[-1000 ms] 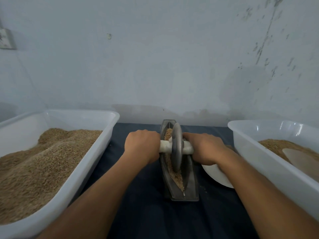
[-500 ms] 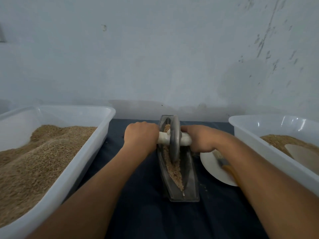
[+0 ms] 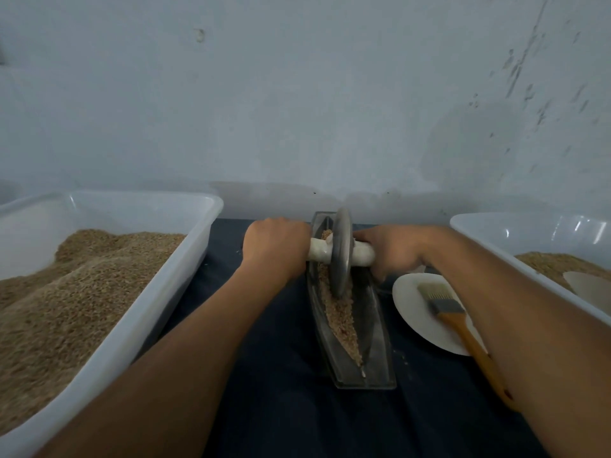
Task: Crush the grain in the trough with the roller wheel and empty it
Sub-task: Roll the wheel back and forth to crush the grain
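A narrow grey metal trough (image 3: 377, 328) lies lengthwise on the dark cloth in the middle, with brown crushed grain (image 3: 340, 317) along its groove. The grey roller wheel (image 3: 341, 256) stands upright in the trough's far half, on a pale axle handle (image 3: 362, 254) that crosses it. My left hand (image 3: 276, 247) grips the axle's left end, and my right hand (image 3: 391, 249) grips its right end. Both arms are stretched forward.
A large white tub (image 3: 139, 312) heaped with grain fills the left side. Another white tub (image 3: 496, 239) with grain and a pale scoop (image 3: 591, 289) stands on the right. A white plate (image 3: 413, 309) with a wooden-handled brush (image 3: 453, 315) lies beside the trough. A wall rises close behind.
The wheel has rolled away from me toward the trough's far end, with both hands on its axle. My right forearm has moved off the plate, and the brush now shows.
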The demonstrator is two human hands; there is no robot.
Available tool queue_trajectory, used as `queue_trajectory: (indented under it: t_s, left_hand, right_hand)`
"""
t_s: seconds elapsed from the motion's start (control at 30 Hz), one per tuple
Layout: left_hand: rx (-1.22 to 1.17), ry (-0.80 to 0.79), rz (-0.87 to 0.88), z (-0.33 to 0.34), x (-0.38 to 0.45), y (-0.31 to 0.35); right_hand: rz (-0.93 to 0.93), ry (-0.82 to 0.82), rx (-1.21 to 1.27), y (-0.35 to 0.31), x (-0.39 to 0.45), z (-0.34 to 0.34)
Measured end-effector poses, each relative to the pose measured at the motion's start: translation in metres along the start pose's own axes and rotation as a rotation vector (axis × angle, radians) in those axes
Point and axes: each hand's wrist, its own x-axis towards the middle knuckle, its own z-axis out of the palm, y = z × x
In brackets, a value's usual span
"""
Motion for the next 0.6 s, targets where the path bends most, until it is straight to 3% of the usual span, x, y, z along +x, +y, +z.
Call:
queue_trajectory:
  t_s: [0.6]
  left_hand:
    - [-0.019, 0.151, 0.034, 0.012, 0.015, -0.003]
  right_hand:
    - [-0.025, -0.034, 0.35, 0.02, 0.018, 0.005]
